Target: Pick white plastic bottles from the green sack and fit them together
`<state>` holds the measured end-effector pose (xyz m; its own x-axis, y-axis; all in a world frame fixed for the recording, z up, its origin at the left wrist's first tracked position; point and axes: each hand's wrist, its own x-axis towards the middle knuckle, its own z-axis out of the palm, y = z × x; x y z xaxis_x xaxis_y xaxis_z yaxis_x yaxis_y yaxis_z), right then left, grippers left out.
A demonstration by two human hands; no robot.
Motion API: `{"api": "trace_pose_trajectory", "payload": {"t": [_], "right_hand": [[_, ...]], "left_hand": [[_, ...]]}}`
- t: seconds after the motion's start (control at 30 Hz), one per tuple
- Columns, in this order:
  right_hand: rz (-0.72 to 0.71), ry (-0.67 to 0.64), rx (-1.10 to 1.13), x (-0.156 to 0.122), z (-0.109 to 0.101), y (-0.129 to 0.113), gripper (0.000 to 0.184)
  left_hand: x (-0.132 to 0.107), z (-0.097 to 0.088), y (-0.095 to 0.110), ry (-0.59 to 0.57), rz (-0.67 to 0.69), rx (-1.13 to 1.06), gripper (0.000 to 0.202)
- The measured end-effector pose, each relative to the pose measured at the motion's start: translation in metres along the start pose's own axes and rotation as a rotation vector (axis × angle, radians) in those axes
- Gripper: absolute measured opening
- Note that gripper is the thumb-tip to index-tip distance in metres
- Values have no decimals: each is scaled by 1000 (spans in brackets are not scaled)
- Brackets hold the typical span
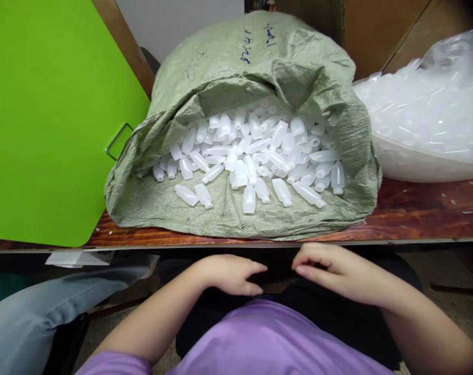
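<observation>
Hands below table edge [416, 241], over lap: left hand [231, 273] and right hand [334, 273] loosely curled, holding nothing. Small white plastic bottles [252, 151] lie heaped in open green woven sack [236, 67] on table, apart from both hands.

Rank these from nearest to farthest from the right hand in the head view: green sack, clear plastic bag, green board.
From the right hand:
1. Green sack, just ahead on the table.
2. Clear plastic bag, far right.
3. Green board, far left.
</observation>
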<state>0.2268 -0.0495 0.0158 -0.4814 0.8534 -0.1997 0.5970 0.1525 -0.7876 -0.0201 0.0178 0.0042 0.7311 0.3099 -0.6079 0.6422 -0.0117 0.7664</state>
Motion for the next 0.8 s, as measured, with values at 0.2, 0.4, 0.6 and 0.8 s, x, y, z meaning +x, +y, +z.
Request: {"api": "trace_pose_trajectory", "payload": {"t": [0.2,0.4,0.6,0.8], "right_hand": [[21,523,-664,68,-51,-26,26],[97,459,-929,141,-71,-37,32],[120,446,-929,162,-69,-35,28],[-177,640,-425,118,-54,-58,39]], "left_hand": [[-77,-83,24,766,62,747,38],[-65,-136,-20,779,-268,1264,47],[-69,-127,-23,985,-228,1241,31],[-73,-66,2,1221,260,405,25]]}}
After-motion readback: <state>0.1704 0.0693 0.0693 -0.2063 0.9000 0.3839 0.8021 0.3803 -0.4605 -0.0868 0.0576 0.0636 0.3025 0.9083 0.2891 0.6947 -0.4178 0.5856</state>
